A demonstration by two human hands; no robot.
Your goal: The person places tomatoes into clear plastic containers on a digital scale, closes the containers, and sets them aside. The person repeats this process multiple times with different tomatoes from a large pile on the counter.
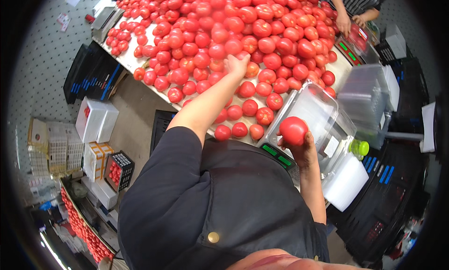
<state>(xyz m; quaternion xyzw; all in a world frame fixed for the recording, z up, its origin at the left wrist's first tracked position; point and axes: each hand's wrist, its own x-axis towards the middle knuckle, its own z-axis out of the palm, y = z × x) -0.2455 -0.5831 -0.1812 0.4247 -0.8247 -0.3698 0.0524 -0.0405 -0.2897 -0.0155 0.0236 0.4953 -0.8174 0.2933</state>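
Observation:
My right hand [304, 149] holds a large red tomato [293, 130] above the near edge of a transparent plastic tray [315, 112]. That tray rests on a weighing scale [277, 156] with lit green displays. Stretched forward, my left hand [237, 65] reaches into a big heap of red tomatoes [201, 59] on the table. Its fingers touch tomatoes there, but blur and overlap hide whether they grip one. Several loose tomatoes [239, 129] lie along the table's near edge, between my left forearm and the scale.
Stacked transparent tubs [361, 98], a green-lidded jar [358, 148] and white foam sheets [345, 182] stand at right. Across the table, a co-worker's hands [345, 24] are beside another scale [349, 52]. Foam boxes [96, 119] and a black crate [120, 170] with tomatoes sit at left.

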